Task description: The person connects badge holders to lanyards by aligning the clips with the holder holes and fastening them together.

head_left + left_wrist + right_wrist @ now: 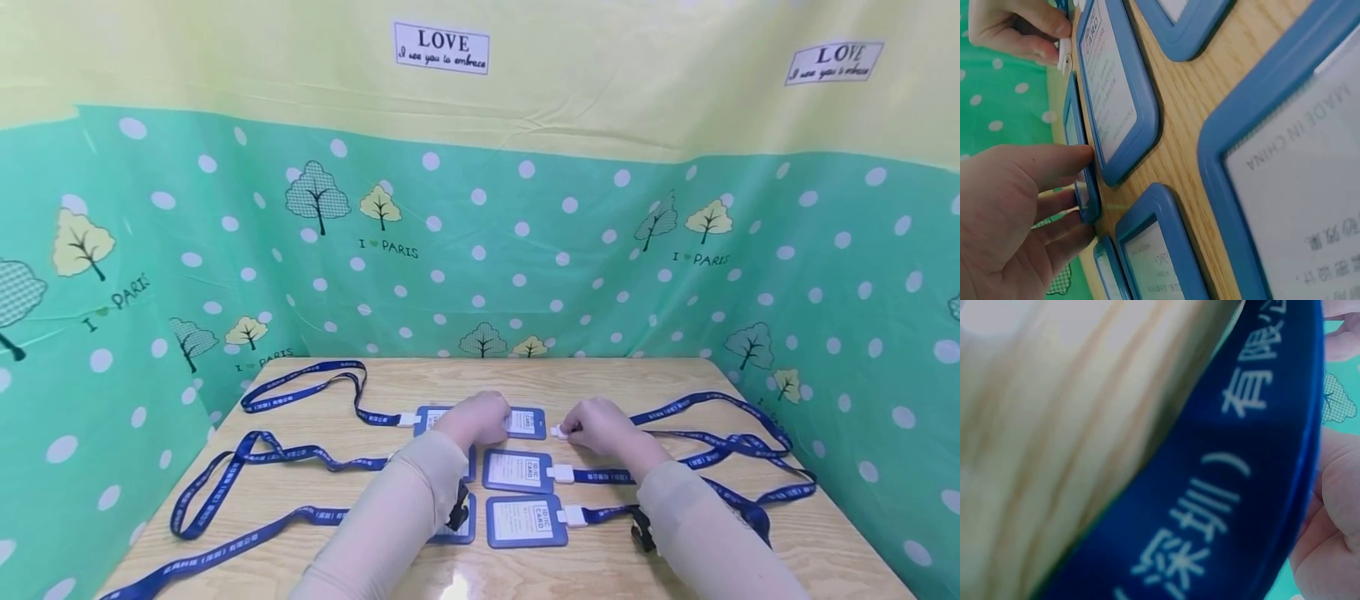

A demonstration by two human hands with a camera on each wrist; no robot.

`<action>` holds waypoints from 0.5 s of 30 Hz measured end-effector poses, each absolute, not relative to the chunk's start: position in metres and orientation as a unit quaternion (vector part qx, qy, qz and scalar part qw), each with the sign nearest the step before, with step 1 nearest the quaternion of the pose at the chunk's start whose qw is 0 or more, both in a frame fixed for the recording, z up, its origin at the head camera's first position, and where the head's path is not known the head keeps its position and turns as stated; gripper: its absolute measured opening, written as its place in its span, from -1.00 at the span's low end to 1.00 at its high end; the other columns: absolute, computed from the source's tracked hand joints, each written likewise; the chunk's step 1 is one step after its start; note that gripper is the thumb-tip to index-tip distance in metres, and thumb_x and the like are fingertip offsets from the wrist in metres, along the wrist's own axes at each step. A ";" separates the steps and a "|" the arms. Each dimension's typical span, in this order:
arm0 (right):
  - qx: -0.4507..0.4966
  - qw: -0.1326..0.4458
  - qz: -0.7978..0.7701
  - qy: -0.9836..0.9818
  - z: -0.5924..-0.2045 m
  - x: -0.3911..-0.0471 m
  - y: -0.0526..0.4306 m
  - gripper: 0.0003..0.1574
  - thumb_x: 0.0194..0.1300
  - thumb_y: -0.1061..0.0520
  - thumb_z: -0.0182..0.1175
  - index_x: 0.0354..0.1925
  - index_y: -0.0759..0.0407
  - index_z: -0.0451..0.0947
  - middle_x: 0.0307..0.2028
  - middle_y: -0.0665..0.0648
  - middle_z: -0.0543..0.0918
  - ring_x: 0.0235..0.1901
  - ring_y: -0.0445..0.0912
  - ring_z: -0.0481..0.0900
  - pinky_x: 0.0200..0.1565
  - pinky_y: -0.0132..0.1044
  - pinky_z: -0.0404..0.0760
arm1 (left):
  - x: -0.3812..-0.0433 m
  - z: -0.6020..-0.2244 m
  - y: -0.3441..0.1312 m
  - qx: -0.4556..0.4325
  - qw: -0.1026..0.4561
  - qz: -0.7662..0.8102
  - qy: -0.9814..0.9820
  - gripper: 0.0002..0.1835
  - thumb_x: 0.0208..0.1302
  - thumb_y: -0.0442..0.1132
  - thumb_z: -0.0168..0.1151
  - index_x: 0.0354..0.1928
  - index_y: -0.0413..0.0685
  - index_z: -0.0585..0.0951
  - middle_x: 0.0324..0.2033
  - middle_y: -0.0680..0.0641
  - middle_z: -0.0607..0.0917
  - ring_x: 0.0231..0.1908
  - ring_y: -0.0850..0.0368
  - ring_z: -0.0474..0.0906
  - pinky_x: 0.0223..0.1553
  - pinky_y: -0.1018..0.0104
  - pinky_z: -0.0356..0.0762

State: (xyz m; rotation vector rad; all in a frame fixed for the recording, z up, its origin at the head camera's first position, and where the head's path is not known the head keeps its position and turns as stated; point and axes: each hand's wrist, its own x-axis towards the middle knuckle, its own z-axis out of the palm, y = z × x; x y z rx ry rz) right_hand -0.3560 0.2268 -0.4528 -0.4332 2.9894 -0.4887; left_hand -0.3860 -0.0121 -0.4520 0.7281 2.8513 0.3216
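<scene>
In the head view my left hand pinches the left end of a blue-framed ID card holder in the back row. The left wrist view shows that hand with thumb and fingers about the end of the holder. Just right of the holder, my right hand pinches the white clip of a blue lanyard. A small gap separates clip and holder. In the right wrist view the printed lanyard strap covers part of my right hand.
On the wooden table, two more card holders with white clips, a middle one and a front one, lie nearer. Others on the left are partly behind my left arm, their lanyards spreading left. A polka-dot curtain hangs behind.
</scene>
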 end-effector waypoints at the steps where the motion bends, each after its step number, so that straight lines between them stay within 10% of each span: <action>1: -0.142 0.041 -0.160 0.976 -0.453 -0.356 0.227 -0.83 0.26 0.18 0.44 -0.17 -0.03 0.81 -0.10 0.03 0.77 0.06 0.06 0.67 0.13 0.03 0.63 | -0.386 -0.452 -0.012 0.244 0.091 0.112 0.959 -0.93 0.18 -0.27 0.38 -0.29 0.01 0.73 -0.28 0.06 0.60 -0.37 0.18 0.52 -0.19 0.30 0.61; 15: -0.139 0.033 -0.153 0.978 -0.455 -0.354 0.227 -0.83 0.27 0.17 0.44 -0.15 -0.03 0.80 -0.09 0.02 0.77 0.05 0.05 0.68 0.13 0.01 0.63 | -0.377 -0.448 -0.012 0.278 0.077 0.079 0.954 -0.70 0.21 -0.19 0.40 -0.63 0.06 0.52 -0.50 0.08 0.51 -0.55 0.20 0.40 -0.42 0.36 0.48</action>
